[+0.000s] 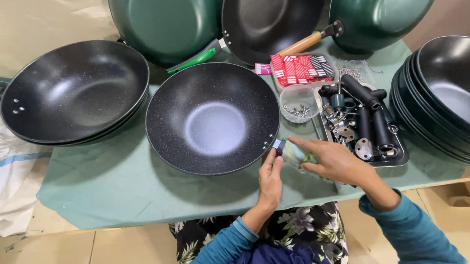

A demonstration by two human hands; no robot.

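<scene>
Speckled matt-black wok, green cloth cover, shiny metal tray.

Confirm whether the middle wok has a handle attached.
No: the middle wok shows only a bare rim, with both hands at its edge.

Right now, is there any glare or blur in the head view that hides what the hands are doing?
Head view: soft glare on the centre wok base; wide-angle bending curves the stacked woks at the right edge; the left hand and right hand are fairly sharp, but the small piece between them is too small to identify.
</scene>
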